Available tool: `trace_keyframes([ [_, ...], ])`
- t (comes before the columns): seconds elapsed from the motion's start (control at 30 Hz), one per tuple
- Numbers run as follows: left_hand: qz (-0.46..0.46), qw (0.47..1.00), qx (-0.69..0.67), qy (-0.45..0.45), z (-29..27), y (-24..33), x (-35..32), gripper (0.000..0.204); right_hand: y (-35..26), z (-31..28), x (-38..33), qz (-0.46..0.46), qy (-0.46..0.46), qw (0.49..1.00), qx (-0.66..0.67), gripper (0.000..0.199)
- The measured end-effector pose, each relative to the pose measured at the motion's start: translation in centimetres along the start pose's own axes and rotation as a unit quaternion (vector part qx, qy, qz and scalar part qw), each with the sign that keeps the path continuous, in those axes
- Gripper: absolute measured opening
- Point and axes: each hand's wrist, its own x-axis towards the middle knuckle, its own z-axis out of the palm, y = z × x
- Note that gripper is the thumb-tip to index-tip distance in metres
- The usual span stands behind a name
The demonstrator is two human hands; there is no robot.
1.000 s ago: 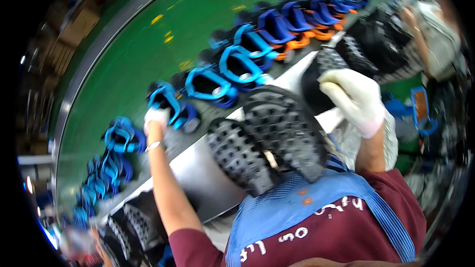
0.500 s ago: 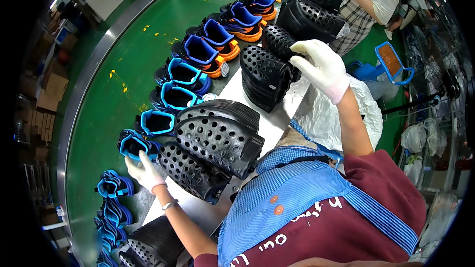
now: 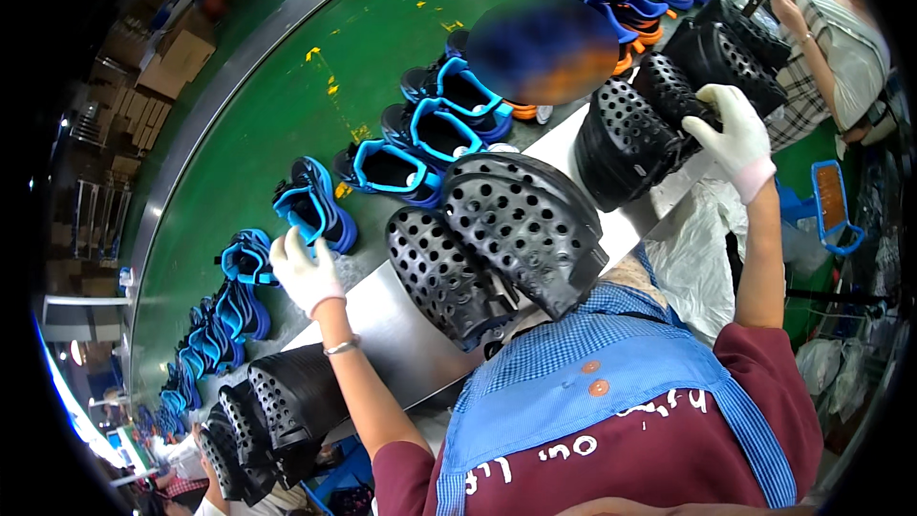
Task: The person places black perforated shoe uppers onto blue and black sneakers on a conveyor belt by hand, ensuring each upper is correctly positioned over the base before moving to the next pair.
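Both my hands wear white gloves. My left hand (image 3: 308, 272) is open beside a pair of black-and-blue sports shoes (image 3: 317, 205) on the green belt, thumb and fingers apart, tips at the heel collar; whether they touch it I cannot tell. My right hand (image 3: 735, 139) closes on the near end of a black perforated shoe-shaped shell (image 3: 666, 81). A similar shell (image 3: 626, 139) lies close beside that one. Between my hands, a larger pair of perforated shells (image 3: 521, 215) rests on the metal ledge (image 3: 382, 311).
Along the green belt (image 3: 277, 115) stand several blue-lined shoes (image 3: 387, 170), some orange-soled. A blurred oval hides part of the row. More black shells (image 3: 287, 401) sit at lower left. Another person (image 3: 841, 57) is at upper right, near a blue-framed chair (image 3: 831, 196) and a white plastic bag (image 3: 702, 248).
My view has turned, shifting most things rightward in the picture. The shoe pair by my left hand now stands farther from the neighbouring pair. My right hand stays on the same shell.
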Motion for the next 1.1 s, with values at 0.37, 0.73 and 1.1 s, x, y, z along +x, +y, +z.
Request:
trace_keyframes([
  [0.37,0.107,0.940,-0.245,-0.211,7.2,9.3,-0.4,0.047,-2.8,-3.8,-0.1,0.044,0.075,0.995,0.050,0.034],
  [0.73,0.008,0.909,-0.357,-0.216,2.1,7.5,5.1,0.059,-17.8,0.5,8.5,-0.234,-0.105,0.930,0.265,0.037],
  [1.1,-0.119,0.365,-0.884,-0.266,-1.5,9.7,3.0,0.070,-29.3,5.6,9.3,-0.371,-0.289,0.863,0.183,0.045],
])
